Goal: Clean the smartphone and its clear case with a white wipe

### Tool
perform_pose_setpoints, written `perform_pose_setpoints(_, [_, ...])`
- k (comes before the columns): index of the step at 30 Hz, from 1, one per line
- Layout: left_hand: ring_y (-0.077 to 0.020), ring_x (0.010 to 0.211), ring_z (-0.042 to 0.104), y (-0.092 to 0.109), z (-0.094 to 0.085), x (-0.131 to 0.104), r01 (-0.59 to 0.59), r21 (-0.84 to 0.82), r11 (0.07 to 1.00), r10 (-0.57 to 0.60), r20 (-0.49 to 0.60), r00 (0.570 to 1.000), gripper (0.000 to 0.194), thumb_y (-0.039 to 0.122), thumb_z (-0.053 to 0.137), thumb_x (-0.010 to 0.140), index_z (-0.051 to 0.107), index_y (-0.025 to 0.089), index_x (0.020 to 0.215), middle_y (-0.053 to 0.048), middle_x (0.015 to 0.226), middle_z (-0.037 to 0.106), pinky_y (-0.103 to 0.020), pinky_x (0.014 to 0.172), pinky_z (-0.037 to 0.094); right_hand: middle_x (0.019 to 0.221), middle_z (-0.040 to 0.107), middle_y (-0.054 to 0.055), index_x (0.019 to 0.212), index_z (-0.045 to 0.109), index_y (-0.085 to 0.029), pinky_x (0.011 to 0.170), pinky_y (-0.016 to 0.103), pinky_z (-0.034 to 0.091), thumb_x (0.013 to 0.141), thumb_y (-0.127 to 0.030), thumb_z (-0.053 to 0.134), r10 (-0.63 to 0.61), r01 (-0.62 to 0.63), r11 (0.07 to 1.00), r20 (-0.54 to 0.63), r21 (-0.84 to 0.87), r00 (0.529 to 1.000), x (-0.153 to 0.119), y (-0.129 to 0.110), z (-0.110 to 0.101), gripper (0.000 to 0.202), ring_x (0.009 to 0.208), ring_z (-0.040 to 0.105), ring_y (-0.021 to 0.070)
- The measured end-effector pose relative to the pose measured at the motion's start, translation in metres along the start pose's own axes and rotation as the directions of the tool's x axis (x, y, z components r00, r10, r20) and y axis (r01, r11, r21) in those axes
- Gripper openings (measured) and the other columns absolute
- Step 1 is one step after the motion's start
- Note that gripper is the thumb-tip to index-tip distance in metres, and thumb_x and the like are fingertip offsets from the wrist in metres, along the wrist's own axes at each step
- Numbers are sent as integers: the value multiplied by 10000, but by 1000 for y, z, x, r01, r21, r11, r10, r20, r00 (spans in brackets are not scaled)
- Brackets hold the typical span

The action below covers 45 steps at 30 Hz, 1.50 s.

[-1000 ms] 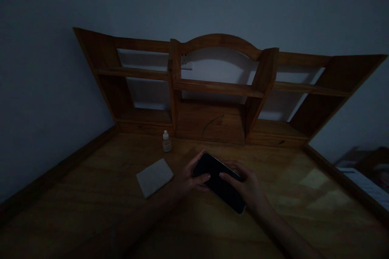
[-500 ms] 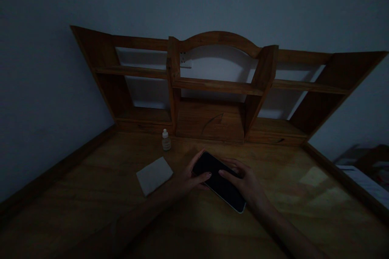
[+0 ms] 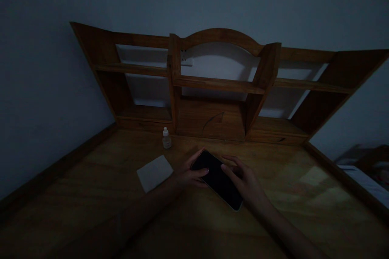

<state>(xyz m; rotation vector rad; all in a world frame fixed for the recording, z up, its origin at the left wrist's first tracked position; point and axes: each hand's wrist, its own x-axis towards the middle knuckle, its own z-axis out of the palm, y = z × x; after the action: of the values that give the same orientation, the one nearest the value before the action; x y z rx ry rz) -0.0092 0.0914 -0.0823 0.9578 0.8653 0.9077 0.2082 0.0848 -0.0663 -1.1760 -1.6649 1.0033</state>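
Note:
A smartphone (image 3: 223, 184) with a dark screen is held at a slant above the desk, its far end to the left. My left hand (image 3: 193, 173) is closed around that end, thumb across the screen and fingers beneath. On the other long side is my right hand (image 3: 244, 180), its thumb tip at the screen's edge and its index finger stretched out past the phone. The other fingers of that hand curl beside the edge and are partly hidden. Left of the hands, a folded white cloth (image 3: 154, 173) lies flat. Behind it stands a small bottle (image 3: 167, 141) with a white cap.
At the back of the wooden desk (image 3: 121, 158) rises a wooden shelf unit (image 3: 217, 85) with several compartments. A wall socket (image 3: 186, 61) shows through its middle opening. Raised wooden edges (image 3: 343, 176) border the desk's sides. The room is dim.
My right hand's fingers have loosened, and the index finger now reaches out away from the phone. The phone has shifted slightly left, still in my left hand. The view has tilted a little.

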Motion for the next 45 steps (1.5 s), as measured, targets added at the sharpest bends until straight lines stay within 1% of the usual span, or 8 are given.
perform_pose_setpoints(5, [-305,944,675,3,-5,2,50,-5,999,-50,4,999,962,278,806,686,258,375,1472,-132,1316,532,-499,815,560,772,725,69,1048,673,-218,547,300,487,901,-497,503,-14,-10,974,-105,-226,994,1,-3,-12,358,682,690,253])
perform_pose_setpoints(13, [-280,892,687,2,-7,1,64,62,996,-69,86,994,929,266,783,700,266,358,1467,-119,1292,556,-378,669,596,697,669,59,746,681,-193,644,309,451,932,-506,441,-155,23,904,-277,-427,948,2,-9,-38,437,688,641,229])
perform_pose_setpoints(19, [-249,868,678,1,-4,-2,38,97,995,-51,130,990,841,265,771,708,353,334,1434,-101,1258,577,-296,596,577,664,635,23,790,687,-166,530,257,396,916,-552,446,87,-81,992,68,-93,994,4,-3,-20,471,609,584,173])
perform_pose_setpoints(23, [-251,924,663,-4,-3,2,-13,28,1000,11,75,997,843,255,794,679,387,302,1416,-103,1271,567,-309,658,576,739,670,33,842,702,-163,543,241,409,887,-547,521,192,-240,965,342,104,920,3,0,-11,427,631,604,158])
perform_pose_setpoints(28, [-261,912,664,-4,-3,9,-43,-85,995,34,-102,994,819,269,786,692,393,234,1410,-143,1265,572,-324,661,569,811,696,81,1020,677,-126,612,269,502,862,-549,568,205,-376,873,467,311,860,5,9,-17,464,713,665,191])
perform_pose_setpoints(32, [-245,871,672,-3,-6,10,-19,-171,985,-12,-179,984,761,275,738,750,372,231,1416,-152,1267,573,-348,695,564,844,714,120,1285,479,-137,525,320,544,810,-521,657,40,-387,805,610,450,791,1,18,-20,636,641,706,245])
perform_pose_setpoints(39, [-224,836,673,-2,-8,7,-40,-214,976,4,-166,986,739,300,723,774,364,256,1418,-138,1218,599,-364,734,552,1061,685,157,1283,470,-168,663,364,585,742,-249,781,-37,-353,797,622,491,782,-4,17,-13,629,759,729,251])
perform_pose_setpoints(45, [-232,867,671,-2,-10,9,-11,-317,948,-30,-126,992,705,353,700,789,377,274,1410,-120,1185,613,-362,763,539,1449,423,135,1474,105,-441,760,423,582,708,-184,804,-1,-383,763,594,521,805,-6,-5,-20,1068,926,711,286])
